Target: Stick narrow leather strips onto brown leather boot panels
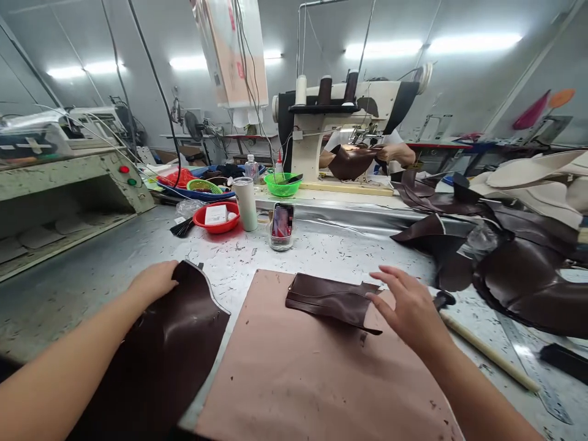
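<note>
My left hand point(156, 282) grips the upper left edge of a large dark brown leather piece point(184, 343), which hangs down toward the front edge of the table. At the right, my right hand point(407, 306) has its fingers spread, with the fingertips at the right end of a small folded brown leather piece point(328, 297). That small piece lies on a pinkish board point(294, 373). Whether the fingertips touch it is hard to tell.
A hammer point(489, 352) and a metal ruler point(535, 367) lie at the right, near stacked brown leather point(533, 263). Behind stand a phone point(282, 222), a tumbler point(245, 202) and a red bowl point(217, 228). Another person's hands point(395, 153) hold leather at a sewing machine point(307, 147).
</note>
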### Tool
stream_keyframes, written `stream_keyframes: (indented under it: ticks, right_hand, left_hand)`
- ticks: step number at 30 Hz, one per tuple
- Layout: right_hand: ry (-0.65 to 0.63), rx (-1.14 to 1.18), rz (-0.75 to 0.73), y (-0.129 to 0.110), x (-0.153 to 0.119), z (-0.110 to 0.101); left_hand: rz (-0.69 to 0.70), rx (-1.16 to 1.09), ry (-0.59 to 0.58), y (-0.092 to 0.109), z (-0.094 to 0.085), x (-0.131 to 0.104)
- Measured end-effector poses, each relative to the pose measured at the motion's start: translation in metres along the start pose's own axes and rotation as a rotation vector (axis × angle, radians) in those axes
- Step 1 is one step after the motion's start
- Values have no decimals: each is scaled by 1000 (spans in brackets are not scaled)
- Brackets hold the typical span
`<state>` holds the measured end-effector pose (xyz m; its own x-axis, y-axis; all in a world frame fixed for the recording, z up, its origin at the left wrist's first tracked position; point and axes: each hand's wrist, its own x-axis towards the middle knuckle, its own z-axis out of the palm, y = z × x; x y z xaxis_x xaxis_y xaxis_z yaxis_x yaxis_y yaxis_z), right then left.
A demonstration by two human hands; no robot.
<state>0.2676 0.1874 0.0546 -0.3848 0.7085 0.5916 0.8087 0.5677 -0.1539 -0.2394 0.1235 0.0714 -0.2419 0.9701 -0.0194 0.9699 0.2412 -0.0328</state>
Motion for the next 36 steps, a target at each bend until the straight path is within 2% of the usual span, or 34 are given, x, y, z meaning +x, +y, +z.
stream_keyframes:
  ticks: [3,5,7,11,14,16,18,21,24,26,28,31,33,36]
  right_hand:
    - [-31,139,-92,-41,-18,-10]
    - [-113,240,-154,-70,-30,-12]
    - [-221,332,-216,-97,-41,-10]
    - [-441,534,-273,-143,-57,1]
    - [-549,651,-314,-179,-51,23]
    - [-560,689,-348,-207,-37,42]
    - [-508,701,-380,-239,-19,64]
    - [-427,639,-435,-284,9,93]
    - [-429,538,-455,-315,25,113]
    - [-429,504,-472,-326,25,123]
    - [-403,488,-504,-328,17,131]
    - [-309,491,-591,-320,-6,140]
    - [-236,528,-674,-309,-24,139]
    - [-138,669,-772,-284,-51,119]
  left_hand:
    - [3,111,120,-6,-7,-24]
    - [76,135,173,-9,-7,-48]
    - [153,94,174,-13,-1,-77]
    - [163,-71,149,-19,18,-133]
    - [168,-92,171,-16,27,-158]
    - [162,-81,185,-11,28,-164]
    - [147,-61,212,-6,26,-164]
    - [150,-29,214,-1,16,-153]
    - [103,-153,4,-7,6,-128]
    - [52,-256,-158,-14,5,-109]
    - [26,-295,-241,-23,9,-95]
    - [31,-313,-273,-36,25,-88]
    - [28,-324,-254,-43,37,-89]
    - [12,-317,-192,-50,53,-94]
